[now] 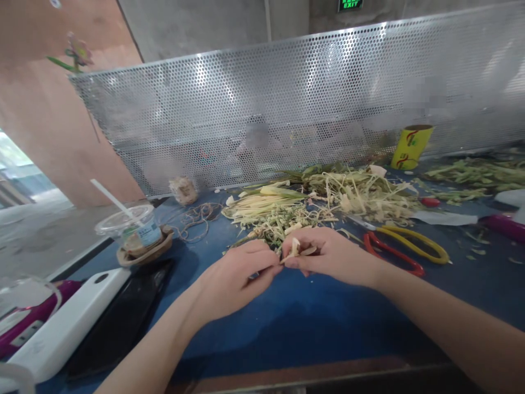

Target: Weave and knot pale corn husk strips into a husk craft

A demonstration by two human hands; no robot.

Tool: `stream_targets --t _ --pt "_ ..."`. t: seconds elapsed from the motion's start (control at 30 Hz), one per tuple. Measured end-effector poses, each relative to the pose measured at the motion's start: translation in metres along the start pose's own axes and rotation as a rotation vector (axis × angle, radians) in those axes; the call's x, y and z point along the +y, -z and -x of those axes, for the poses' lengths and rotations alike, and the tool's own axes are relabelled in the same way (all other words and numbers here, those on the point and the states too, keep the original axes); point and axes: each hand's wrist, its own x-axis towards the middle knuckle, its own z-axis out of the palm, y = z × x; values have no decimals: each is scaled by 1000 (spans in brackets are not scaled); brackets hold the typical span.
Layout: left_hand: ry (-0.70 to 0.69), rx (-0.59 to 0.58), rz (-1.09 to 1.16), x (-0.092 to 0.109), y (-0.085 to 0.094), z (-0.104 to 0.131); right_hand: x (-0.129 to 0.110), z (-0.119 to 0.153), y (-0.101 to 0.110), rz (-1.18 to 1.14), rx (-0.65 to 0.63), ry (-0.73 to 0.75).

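Above the front middle of the blue table my two hands meet fingertip to fingertip. My right hand point(328, 251) is closed in a pinch on a pale, dried piece of plant point(296, 249), perhaps a husk strip. My left hand point(241, 273) pinches at the piece's thin end; its fingertips hide exactly what they grip. Just behind the hands lies a heap of curled green plant bits point(283, 219). Beyond it is a bundle of pale yellow-green stalks point(258, 202), with dried, tangled leaves point(361, 189) to its right.
Scissors point(406, 246) with red and yellow handles lie by my right forearm. Left are a lidded cup point(141, 230) in a cardboard holder, twine point(197, 219), a white power bank-like block point(69, 323) and a black tablet-like slab point(123, 317). A perforated metal panel point(254, 98) stands behind.
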Motion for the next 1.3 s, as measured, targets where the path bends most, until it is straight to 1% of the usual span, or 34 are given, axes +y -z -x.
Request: stream_targets --t 0.07,0.13,0.2,0.27,0.3,0.33,0.4,0.47,0.5,0.63,0.77,0.9,1.0,1.07,1.13,1.2,1.3 --pt "-29 -17 89 0 6 2 0 1 0 -76 -13 -24" --pt "-27 5 161 0 9 2 1 1 0 -149 -2 -60" --pt "60 61 238 -1 7 2 3 0 2 -230 28 -77" --pt "193 98 323 -2 0 0 5 -2 3 -337 54 -60" --pt "247 91 365 -2 -4 -1 5 -2 3 -387 65 -58" --pt "270 62 391 -2 -8 -2 5 -3 3 -429 72 -69" --pt "270 -10 437 0 -17 -5 5 -3 -1 -463 69 -141" --pt "260 -25 477 1 -23 -8 4 -4 -5 -467 55 -219" --pt "264 -11 498 2 -25 -9 4 -4 -8 -476 52 -237" --pt "294 41 574 3 -29 -12 7 -5 -12 -545 104 -204" --pt "300 27 701 4 -30 -12 4 -5 -12 -608 143 -181" --pt "282 27 809 2 -34 -12 0 -4 -12 -638 148 -210" --pt "280 40 763 1 -36 -10 1 -4 -12 -624 178 -243" --pt "266 46 680 2 -35 -8 3 -4 -10 -585 147 -253" --pt "246 25 602 3 -34 -6 5 -3 -7 -500 103 -237" --pt "241 2 549 4 -32 -5 5 -2 -3 -345 84 -193" --pt "238 11 478 6 -32 -4 3 -1 2 26 163 -70"
